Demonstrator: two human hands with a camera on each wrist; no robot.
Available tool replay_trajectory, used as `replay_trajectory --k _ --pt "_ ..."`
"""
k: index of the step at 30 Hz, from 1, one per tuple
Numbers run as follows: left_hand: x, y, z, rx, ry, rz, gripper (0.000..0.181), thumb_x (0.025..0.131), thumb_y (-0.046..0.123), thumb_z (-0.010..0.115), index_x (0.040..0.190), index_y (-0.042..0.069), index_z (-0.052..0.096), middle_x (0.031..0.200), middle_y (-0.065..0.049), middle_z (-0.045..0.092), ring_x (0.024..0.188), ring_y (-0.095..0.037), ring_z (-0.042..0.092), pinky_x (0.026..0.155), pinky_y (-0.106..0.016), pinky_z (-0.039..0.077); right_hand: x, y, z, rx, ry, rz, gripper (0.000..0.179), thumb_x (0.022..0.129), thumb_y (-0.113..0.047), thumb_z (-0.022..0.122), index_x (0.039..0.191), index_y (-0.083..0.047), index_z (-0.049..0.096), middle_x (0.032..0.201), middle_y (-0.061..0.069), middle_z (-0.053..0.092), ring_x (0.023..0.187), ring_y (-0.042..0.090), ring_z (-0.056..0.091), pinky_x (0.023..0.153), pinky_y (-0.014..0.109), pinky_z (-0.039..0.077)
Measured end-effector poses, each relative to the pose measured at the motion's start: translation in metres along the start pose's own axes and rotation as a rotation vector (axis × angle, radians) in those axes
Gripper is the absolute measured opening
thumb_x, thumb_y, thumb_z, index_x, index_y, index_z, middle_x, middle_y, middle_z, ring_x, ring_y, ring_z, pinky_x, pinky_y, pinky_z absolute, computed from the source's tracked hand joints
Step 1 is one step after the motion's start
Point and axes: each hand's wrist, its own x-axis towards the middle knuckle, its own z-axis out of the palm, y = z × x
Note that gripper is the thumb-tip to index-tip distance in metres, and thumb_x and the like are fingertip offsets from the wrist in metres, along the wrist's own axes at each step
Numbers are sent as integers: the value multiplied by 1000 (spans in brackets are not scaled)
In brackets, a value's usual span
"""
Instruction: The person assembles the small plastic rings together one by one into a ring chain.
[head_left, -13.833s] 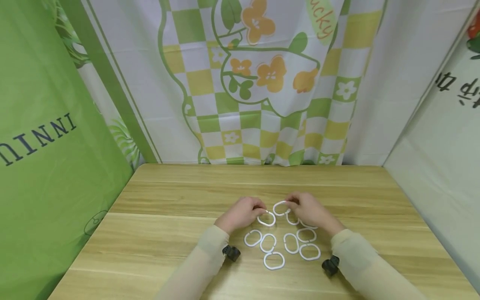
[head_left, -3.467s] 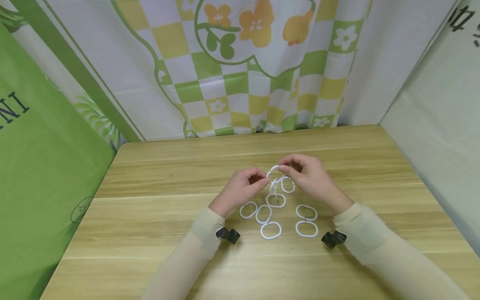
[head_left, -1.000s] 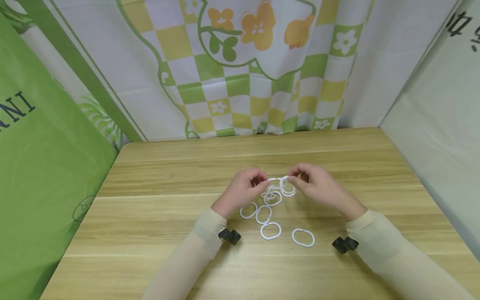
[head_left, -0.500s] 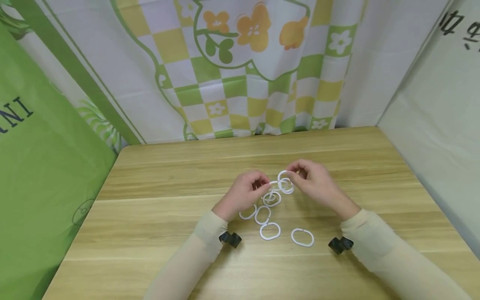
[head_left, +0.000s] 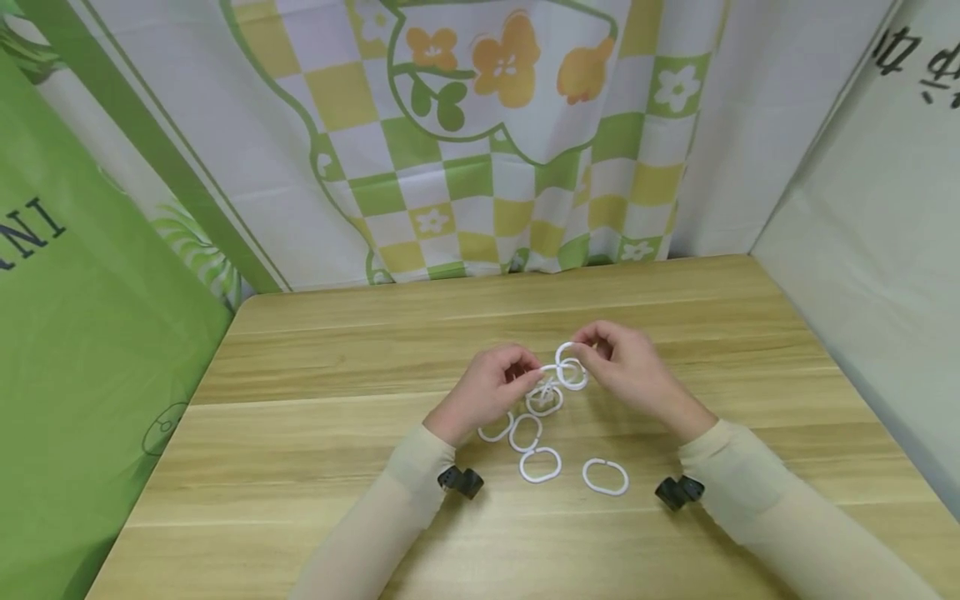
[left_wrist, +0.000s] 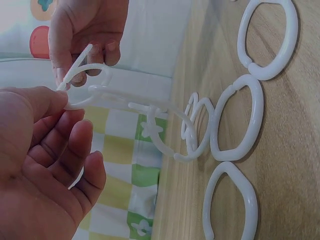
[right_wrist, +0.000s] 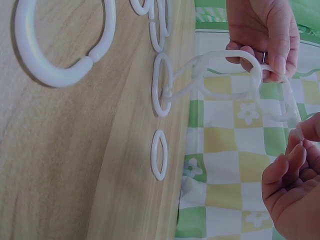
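My left hand pinches a white plastic curtain ring between thumb and fingers. From it a short chain of linked rings hangs down to the table. My right hand, just to the right, pinches another oval ring with a split in its side. The two held rings meet between my fingertips; whether they are hooked together I cannot tell. Below the right fingers lies a separate ring on the wood. Parts of the held rings are covered by fingers.
On the wooden table, several loose rings lie in front of the hands: one to the left, one in the middle, one nearer and one to the right. A checked curtain hangs behind the table.
Since 3.5 seconds ago one of the two front-right rings has gone into my right hand, and the other has shifted slightly nearer. In the last half second the hands have barely moved.
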Motion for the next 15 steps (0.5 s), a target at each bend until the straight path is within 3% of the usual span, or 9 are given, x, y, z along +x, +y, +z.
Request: replay_trajectory --k 15 --pt "0 -3 2 -69 -2 -28 12 93 23 70 97 11 70 81 6 63 69 -10 54 61 -25 47 4 -6 5 84 86 -14 17 97 -21 63 104 -6 67 73 8 56 60 19 49 47 26 40"
